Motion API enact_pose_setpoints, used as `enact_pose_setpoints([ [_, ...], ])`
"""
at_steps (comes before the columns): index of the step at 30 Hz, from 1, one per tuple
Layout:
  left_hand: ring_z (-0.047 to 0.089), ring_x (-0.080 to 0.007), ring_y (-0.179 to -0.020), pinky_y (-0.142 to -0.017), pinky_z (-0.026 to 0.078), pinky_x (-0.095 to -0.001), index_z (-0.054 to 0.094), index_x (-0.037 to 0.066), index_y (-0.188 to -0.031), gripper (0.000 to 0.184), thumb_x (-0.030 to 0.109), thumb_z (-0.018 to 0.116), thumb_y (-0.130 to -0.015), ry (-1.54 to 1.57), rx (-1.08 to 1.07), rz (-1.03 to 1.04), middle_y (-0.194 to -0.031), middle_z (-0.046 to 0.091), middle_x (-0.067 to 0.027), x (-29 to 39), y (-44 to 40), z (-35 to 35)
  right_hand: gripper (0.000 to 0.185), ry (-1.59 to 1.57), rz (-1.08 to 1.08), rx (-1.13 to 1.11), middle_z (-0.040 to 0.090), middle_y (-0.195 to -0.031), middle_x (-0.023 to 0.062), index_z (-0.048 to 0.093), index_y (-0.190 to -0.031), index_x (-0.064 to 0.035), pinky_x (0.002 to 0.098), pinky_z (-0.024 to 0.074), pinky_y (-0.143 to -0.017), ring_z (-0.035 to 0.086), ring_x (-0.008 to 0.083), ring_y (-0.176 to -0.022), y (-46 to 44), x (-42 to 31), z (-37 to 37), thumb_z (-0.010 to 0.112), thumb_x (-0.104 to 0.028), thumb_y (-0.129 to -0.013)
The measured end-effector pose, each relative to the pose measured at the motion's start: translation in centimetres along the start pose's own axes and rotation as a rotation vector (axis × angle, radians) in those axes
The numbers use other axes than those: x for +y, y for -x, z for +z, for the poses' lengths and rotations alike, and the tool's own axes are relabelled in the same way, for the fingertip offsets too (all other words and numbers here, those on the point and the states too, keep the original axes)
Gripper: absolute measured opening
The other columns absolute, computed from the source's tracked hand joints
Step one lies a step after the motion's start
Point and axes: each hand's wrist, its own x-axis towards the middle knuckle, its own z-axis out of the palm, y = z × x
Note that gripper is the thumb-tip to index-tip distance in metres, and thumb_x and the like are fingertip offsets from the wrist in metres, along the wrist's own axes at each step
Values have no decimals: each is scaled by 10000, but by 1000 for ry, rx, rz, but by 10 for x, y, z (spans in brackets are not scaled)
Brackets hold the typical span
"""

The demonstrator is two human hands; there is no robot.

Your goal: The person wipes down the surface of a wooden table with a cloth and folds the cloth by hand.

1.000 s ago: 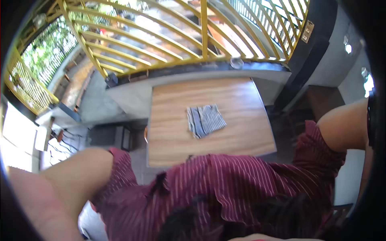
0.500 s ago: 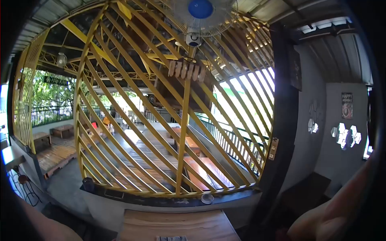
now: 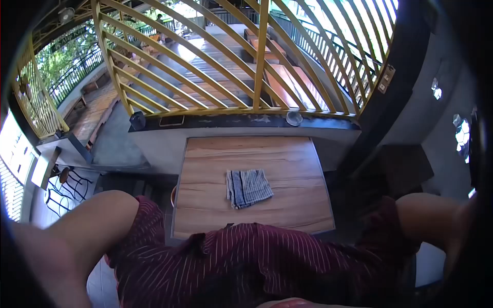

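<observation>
Both my arms are raised at the sides of the head view, bent up close to the camera. On the left my bare arm [image 3: 97,220] comes out of a dark red striped sleeve, and its nearer part is blurred. My right arm [image 3: 429,215] reaches the dark right edge. Neither hand shows. In front of me a folded blue-and-white checked cloth [image 3: 249,188] lies on a wood-grain table [image 3: 205,154], apart from both arms.
A low wall behind the table carries a small clear glass dish [image 3: 294,119] and a dark cup [image 3: 137,120]. Yellow slanted slats [image 3: 262,56] rise from it. Stools [image 3: 64,187] stand at left, and a dark bench [image 3: 405,164] is at right.
The camera has tilted down. The fan has left the view at the top, while the whole tabletop, the cloth and my shirt have come into view.
</observation>
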Motion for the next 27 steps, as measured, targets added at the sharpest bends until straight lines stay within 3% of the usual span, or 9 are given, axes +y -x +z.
enact_pose_setpoints([
  [12, 244, -192, -1240, -1019, 214, -445, 129, 252, -1347, 460, 388, 205, -914, 14, 60, 18, -1367, 201, 0, 20, 20, 16, 378, -12, -26, 29, 439, -1190, 67, 390, -1249, -200, 380, 404, -853, 435, 203, -1093, 17, -5, -6, 398, -316, -889],
  [16, 239, -194, -1243, -1021, 207, -446, 124, 251, -1348, 463, 389, 205, -914, -105, 121, 284, -1371, 195, -1, 19, 28, 25, 381, 48, -316, 7, 433, -1199, 71, 389, -1251, -199, 379, 399, -859, 429, 203, -1101, 9, 0, -10, 402, -315, -888],
  [18, 237, -195, -1245, -1022, 204, -447, 121, 251, -1349, 464, 389, 206, -914, -120, 119, 310, -1372, 192, -2, 25, 30, 24, 383, 41, -348, 22, 431, -1204, 72, 389, -1252, -199, 378, 397, -863, 426, 203, -1105, 12, 0, -7, 404, -314, -888],
  [27, 226, -199, -1252, -1027, 189, -451, 108, 250, -1352, 470, 390, 207, -913, 8, 111, 83, -1380, 177, -6, 67, 19, 15, 391, -26, -104, 88, 419, -1224, 81, 388, -1258, -198, 377, 385, -877, 413, 202, -1124, 17, -41, -8, 413, -312, -885],
])
